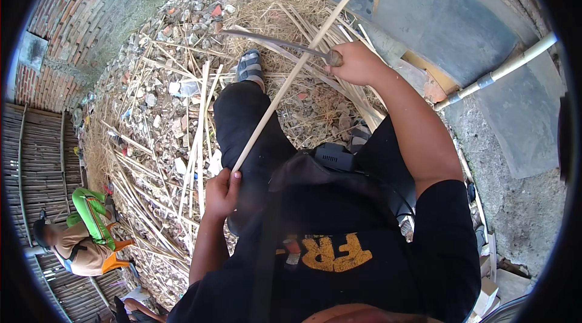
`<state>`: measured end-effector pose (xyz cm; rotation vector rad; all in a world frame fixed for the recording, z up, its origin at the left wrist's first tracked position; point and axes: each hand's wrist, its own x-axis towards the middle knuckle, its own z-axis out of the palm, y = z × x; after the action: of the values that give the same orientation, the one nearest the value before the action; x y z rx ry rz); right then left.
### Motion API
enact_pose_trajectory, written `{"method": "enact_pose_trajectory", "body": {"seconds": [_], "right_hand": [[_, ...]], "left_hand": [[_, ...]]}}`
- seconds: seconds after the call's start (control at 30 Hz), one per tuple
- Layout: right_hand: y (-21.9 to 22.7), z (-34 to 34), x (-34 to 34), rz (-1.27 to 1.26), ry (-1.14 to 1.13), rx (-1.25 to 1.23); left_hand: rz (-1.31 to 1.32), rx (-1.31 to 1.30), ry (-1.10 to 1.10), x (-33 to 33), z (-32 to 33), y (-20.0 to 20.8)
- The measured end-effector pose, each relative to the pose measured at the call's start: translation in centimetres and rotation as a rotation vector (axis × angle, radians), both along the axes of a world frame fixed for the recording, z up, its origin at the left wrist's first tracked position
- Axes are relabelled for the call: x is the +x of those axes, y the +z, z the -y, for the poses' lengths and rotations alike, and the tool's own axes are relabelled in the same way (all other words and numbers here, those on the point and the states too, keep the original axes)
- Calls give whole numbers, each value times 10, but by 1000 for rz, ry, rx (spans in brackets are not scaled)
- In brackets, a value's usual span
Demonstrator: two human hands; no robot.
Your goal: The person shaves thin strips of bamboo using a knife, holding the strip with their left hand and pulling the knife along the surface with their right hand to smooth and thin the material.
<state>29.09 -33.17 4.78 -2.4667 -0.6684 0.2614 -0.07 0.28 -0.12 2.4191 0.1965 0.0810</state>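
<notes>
Pale wood in a long, slim strip (272, 111), slanting from beside the left thigh up to the right and out past the top of the view. Gripped at its lower end by the left hand (222, 192), with fingers curled round and thumb laid along it. Higher up, to the right, a knife (267, 40) with a narrow dark blade, clasped by its stubby handle (335, 58) in the closed right hand (359, 64). Pointing leftward, with the blade crossing the strip close to the handle. Hard to tell, from overhead, about contact between blade and strip.

On the ground, broken rubble (182, 38), with loose slats (197, 135) strewn to the left of the legs and more beneath the right hand. Just beyond the knife, a heap of dry, straw-coloured shavings (279, 4). Below the blade, a grey-strapped sandal (250, 66) on the left foot. At the waist, a black device (332, 156), above a black shirt (364, 286) with yellow print.

Far left, on an orange chair (115, 261), a co-worker (82, 250) in brown top and green trousers, near a bamboo wall (42, 165). Farther up, a brick wall (76, 20). Across to the right, grey sheets (448, 20) and a pale pipe (515, 63), lying slantwise.
</notes>
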Motion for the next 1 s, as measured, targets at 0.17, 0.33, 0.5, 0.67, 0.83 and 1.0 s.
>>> {"method": "enact_pose_trajectory", "body": {"seconds": [0.17, 0.33, 0.5, 0.67, 0.83, 1.0], "right_hand": [[9, -19, -22, 9, 164, -173], [-5, -20, -13, 65, 186, -185], [-18, 3, 16, 28, 23, -6], [-8, 3, 4, 16, 21, 18], [2, -14, -15, -15, 157, -3], [7, -28, -29, 56, 227, -215]], "left_hand": [[-34, 21, 5, 1, -2, -2], [-26, -13, -7, 3, -2, 0], [-3, -8, 16, 2, 2, 1], [0, -25, -3, 1, -3, -1], [16, -20, 0, 1, -4, -5], [-12, -35, 4, 1, -4, -4]]}}
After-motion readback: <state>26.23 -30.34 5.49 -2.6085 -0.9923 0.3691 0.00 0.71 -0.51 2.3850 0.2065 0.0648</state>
